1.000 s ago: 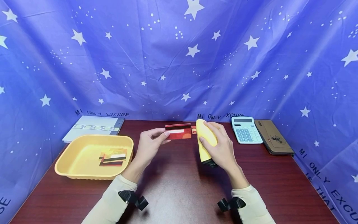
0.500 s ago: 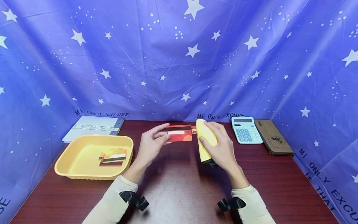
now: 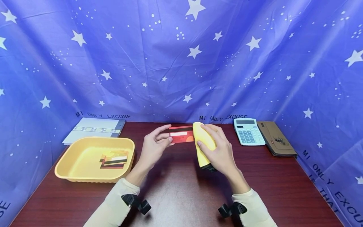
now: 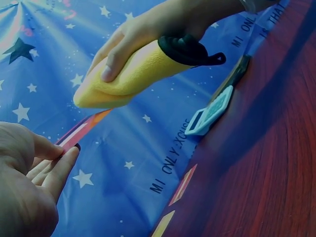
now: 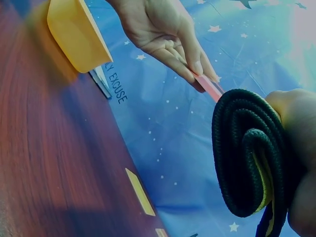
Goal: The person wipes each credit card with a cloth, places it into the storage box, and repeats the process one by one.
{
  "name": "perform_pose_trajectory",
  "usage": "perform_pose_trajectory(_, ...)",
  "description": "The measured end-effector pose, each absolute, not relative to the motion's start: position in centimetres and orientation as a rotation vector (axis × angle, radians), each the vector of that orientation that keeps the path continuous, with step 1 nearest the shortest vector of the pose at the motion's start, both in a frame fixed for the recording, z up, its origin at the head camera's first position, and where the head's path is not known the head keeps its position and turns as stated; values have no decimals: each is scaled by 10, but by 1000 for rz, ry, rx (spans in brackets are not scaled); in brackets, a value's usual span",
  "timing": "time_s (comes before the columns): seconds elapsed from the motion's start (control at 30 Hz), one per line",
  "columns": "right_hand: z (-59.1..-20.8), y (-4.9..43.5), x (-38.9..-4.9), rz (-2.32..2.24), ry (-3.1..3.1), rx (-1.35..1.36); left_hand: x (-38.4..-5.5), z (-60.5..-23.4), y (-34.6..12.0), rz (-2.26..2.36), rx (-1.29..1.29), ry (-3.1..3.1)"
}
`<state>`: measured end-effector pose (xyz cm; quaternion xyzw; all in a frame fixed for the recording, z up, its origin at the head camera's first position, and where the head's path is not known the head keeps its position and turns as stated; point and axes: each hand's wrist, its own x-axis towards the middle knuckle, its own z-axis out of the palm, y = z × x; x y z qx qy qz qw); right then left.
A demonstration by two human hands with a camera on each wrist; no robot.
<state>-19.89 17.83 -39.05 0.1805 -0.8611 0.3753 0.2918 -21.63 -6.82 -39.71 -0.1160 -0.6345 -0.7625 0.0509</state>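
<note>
From the head, a red rectangular plastic card [image 3: 181, 135] with a dark stripe and a white strip is held up over the far half of the dark red wood-grained tabletop [image 3: 175, 189], near the middle of its far edge. Its long axis runs left to right, almost level. The left hand [image 3: 154, 146] pinches the card's left end between thumb and fingers. The right hand [image 3: 218, 149] has its grip wrapped round a folded yellow cloth with a dark lining [image 3: 202, 145]; the cloth's long axis runs far to near, its far end leaning left, beside the card's right end. A yellow plastic basin [image 3: 76, 157] holding loose cards [image 3: 113, 160] sits toward the left edge. A pale blue calculator [image 3: 249, 132] and a brown wallet [image 3: 276, 138] lie by the far right corner. Bare tabletop shows between the forearms down to the near edge.

From the left wrist, the card slants from the pinching fingers up to the cloth; whether it touches or passes behind cannot be told. Two more cards lie along the tabletop's far edge.

From the right wrist, the cloth's dark folded end faces the camera, and the card shows as a narrow pink strip between the left grip and the cloth.
</note>
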Motion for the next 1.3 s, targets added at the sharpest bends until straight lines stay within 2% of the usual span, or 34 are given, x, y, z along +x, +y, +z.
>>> perform_pose_trajectory(1.3, -401, 155, -191, 1014, -2295, 629, -203, -402, -47, -2477, -367, -1859)
